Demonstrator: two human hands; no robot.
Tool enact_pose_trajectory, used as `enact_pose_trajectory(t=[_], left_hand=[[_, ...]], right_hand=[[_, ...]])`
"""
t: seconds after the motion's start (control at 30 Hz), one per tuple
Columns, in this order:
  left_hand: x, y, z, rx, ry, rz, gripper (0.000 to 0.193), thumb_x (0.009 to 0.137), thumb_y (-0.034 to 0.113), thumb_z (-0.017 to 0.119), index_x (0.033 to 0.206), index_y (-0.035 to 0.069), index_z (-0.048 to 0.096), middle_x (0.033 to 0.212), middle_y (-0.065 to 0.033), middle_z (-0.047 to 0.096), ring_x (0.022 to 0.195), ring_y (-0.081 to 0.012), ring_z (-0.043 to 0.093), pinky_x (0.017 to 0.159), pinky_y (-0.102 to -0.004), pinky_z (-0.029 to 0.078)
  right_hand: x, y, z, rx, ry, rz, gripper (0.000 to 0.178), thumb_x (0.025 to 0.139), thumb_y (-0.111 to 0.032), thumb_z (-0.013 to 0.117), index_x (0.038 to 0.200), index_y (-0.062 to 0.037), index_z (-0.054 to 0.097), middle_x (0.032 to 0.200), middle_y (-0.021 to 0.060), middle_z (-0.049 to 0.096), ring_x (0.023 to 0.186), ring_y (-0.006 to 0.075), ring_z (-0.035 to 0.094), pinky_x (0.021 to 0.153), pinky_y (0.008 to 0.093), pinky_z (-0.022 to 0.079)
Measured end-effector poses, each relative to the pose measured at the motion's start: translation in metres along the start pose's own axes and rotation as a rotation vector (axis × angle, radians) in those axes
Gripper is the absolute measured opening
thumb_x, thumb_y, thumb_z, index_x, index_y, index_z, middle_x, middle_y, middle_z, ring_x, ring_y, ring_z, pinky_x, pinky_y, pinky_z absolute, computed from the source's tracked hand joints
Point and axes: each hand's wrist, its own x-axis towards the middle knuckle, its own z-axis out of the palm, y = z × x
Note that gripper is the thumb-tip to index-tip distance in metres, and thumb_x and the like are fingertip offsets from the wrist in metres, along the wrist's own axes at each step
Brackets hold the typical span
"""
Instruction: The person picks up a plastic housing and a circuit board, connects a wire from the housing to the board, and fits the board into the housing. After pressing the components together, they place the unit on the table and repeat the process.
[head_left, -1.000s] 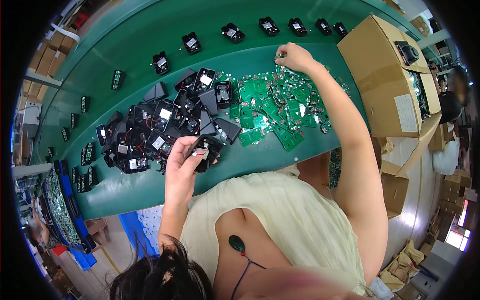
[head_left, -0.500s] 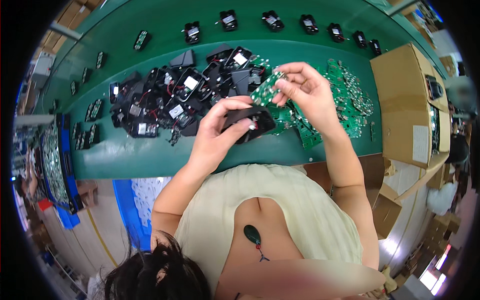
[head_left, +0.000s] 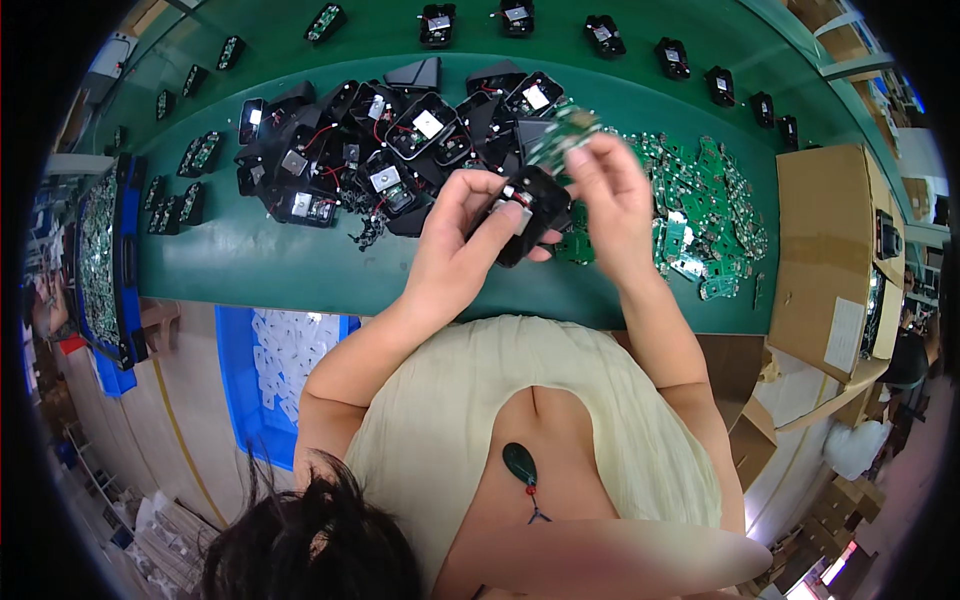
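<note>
My left hand (head_left: 462, 232) grips a black plastic housing (head_left: 540, 205), thumb pressed inside its open side, where a small white part and a bit of red show. Just above and right of it, my right hand (head_left: 612, 185) pinches a green circuit board (head_left: 562, 138), blurred by motion. The board is tilted and held close over the housing's upper end. Behind my left hand lies a heap of black housings (head_left: 385, 180), many with silver or white blocks and red wires. To the right of my right hand spreads a pile of loose green circuit boards (head_left: 715, 215).
Several housings (head_left: 605, 36) stand spaced along the green bench's far strip. A cardboard box (head_left: 822, 250) is at the right end, a blue-edged tray of boards (head_left: 100, 265) at the left. Below the bench sits a blue bin (head_left: 236, 385) of white pieces.
My left hand has turned the housing more upright, its open side showing more. The board in my right hand has tilted. The view has shifted, so the bench appears higher.
</note>
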Motion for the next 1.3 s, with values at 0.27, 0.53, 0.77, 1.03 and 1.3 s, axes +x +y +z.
enact_pose_trajectory(t=[0.27, 0.53, 0.77, 1.03, 1.3], left_hand=[[0.013, -0.015, -0.02, 0.363, 0.223, 0.206, 0.013, 0.086, 0.006, 0.052, 0.092, 0.003, 0.041, 0.078, -0.0046, 0.054, 0.059, -0.0071, 0.053, 0.046, -0.021, 0.044], [0.011, -0.014, -0.018, 0.516, 0.245, 0.371, 0.017, 0.082, 0.001, 0.054, 0.093, 0.004, 0.042, 0.073, -0.0037, 0.053, 0.056, -0.0075, 0.053, 0.047, -0.0225, 0.043], [0.008, -0.015, -0.018, 0.581, 0.25, 0.447, 0.018, 0.081, -0.001, 0.054, 0.093, 0.004, 0.042, 0.075, -0.0044, 0.053, 0.058, -0.0077, 0.053, 0.049, -0.0223, 0.043], [-0.001, 0.001, -0.009, 0.129, 0.138, 0.103, 0.019, 0.082, -0.001, 0.051, 0.097, 0.003, 0.041, 0.082, -0.0058, 0.056, 0.065, -0.0117, 0.056, 0.052, -0.0233, 0.047], [-0.002, -0.002, -0.015, 0.045, 0.061, -0.056, 0.023, 0.084, 0.007, 0.055, 0.103, 0.0, 0.042, 0.084, -0.0057, 0.056, 0.078, -0.0122, 0.057, 0.059, -0.0249, 0.05]], right_hand=[[-0.022, -0.037, 0.0, -0.135, -0.043, 0.011, 0.017, 0.091, -0.008, 0.045, 0.105, 0.0014, 0.046, 0.069, 0.0043, 0.055, 0.051, 0.0065, 0.047, 0.045, 0.0183, 0.037], [-0.027, -0.048, 0.01, -0.044, -0.27, -0.002, 0.014, 0.088, -0.002, 0.047, 0.101, 0.0002, 0.043, 0.08, 0.0052, 0.056, 0.062, 0.0068, 0.048, 0.054, 0.0185, 0.039], [-0.025, -0.044, 0.012, -0.099, -0.295, -0.006, 0.012, 0.088, -0.002, 0.048, 0.099, 0.0011, 0.045, 0.076, 0.0052, 0.056, 0.06, 0.0065, 0.049, 0.053, 0.0188, 0.039], [-0.024, -0.034, 0.006, -0.19, -0.279, 0.019, 0.01, 0.088, -0.003, 0.049, 0.096, 0.0015, 0.047, 0.07, 0.0047, 0.056, 0.058, 0.0066, 0.048, 0.051, 0.0196, 0.039], [-0.023, -0.023, 0.003, -0.44, -0.243, -0.156, 0.012, 0.082, -0.002, 0.057, 0.094, -0.0015, 0.052, 0.071, 0.0072, 0.055, 0.053, 0.0086, 0.049, 0.047, 0.0205, 0.039]])
